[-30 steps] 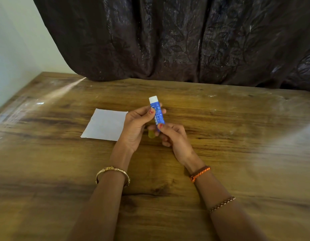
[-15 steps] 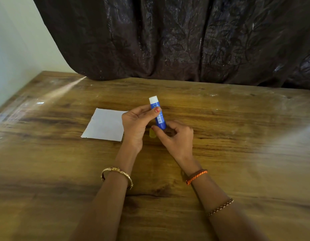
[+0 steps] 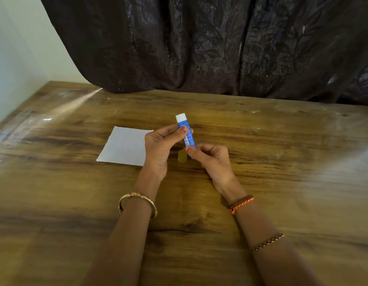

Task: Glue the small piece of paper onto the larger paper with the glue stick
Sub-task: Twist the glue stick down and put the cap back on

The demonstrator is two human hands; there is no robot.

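Note:
A blue glue stick (image 3: 186, 132) with a white end pointing up and away is held nearly upright above the table. My left hand (image 3: 161, 150) grips its upper part between thumb and fingers. My right hand (image 3: 210, 159) pinches its lower end with thumb and forefinger. A small yellow piece of paper (image 3: 182, 156) lies on the table just below the stick, between my hands. The larger white paper (image 3: 123, 146) lies flat to the left, its right edge hidden behind my left hand.
The wooden table (image 3: 282, 162) spreads wide on all sides. A dark curtain (image 3: 220, 48) hangs along its far edge. A pale wall (image 3: 18, 58) borders the left side. Glare streaks lie on the table at left and right.
My right hand has shifted slightly at the stick's lower end, fingers curling under it. The glue stick stays between both hands, tilted a little differently.

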